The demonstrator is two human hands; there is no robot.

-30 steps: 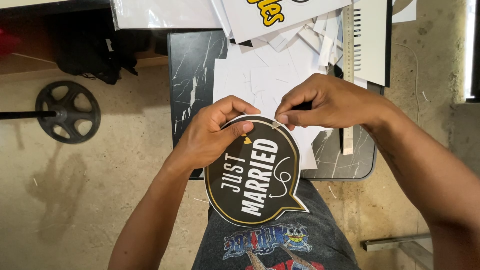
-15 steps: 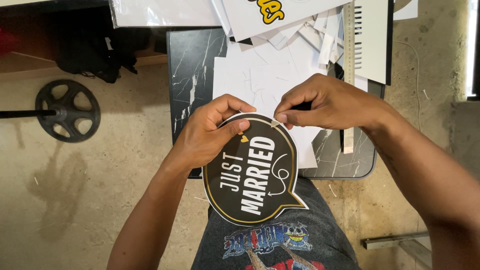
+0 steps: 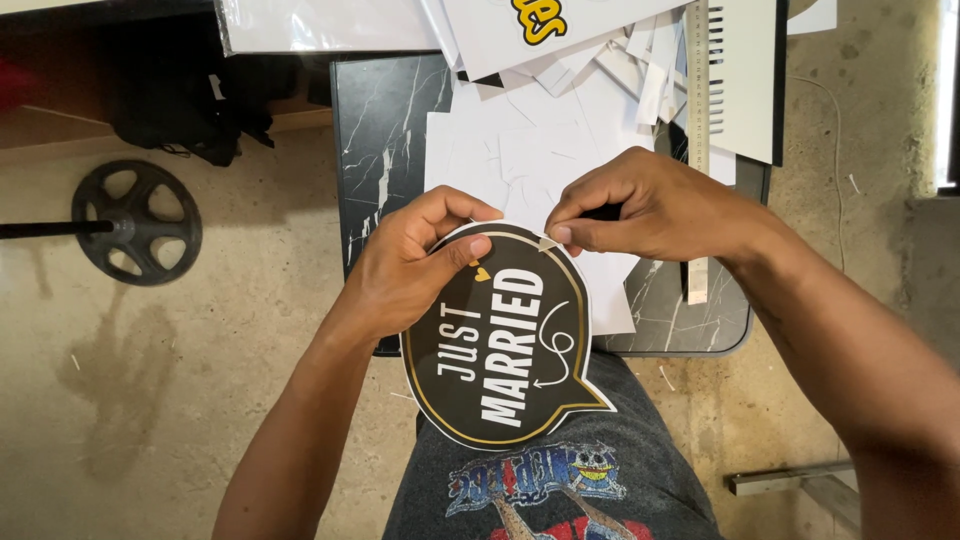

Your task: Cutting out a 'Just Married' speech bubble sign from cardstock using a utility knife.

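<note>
Bare concrete floor [image 3: 200, 400] fills most of the view, grey and a little stained. On the floor at the left lies a round black weight plate [image 3: 137, 222] on a thin bar. A small dark table [image 3: 385, 130] with white marble lines stands in the middle, and the person sits at its near edge. Much of the table is covered by a heap of white paper scraps [image 3: 540, 150], which spreads from the far edge down to the near edge. A long flat ruler [image 3: 699, 150] lies along the right side of the table, beside a white sheet with a black edge [image 3: 745, 80]. At the far left corner hangs a dark cloth bundle [image 3: 190, 110]. Over the near edge of the table, and above the person's lap, is a black sign [image 3: 505, 345] shaped like a speech bubble, with a gold line and a white rim. The left hand [image 3: 410, 270] is curled around the sign's upper left edge, thumb on the front and fingers behind, holding it firmly. The right hand [image 3: 650, 205] is pinched closed at the top edge of the sign, thumb and first finger pressed on a tiny pale tab [image 3: 547, 243] there. Both hands sit close together, with the sign's top edge between them.
</note>
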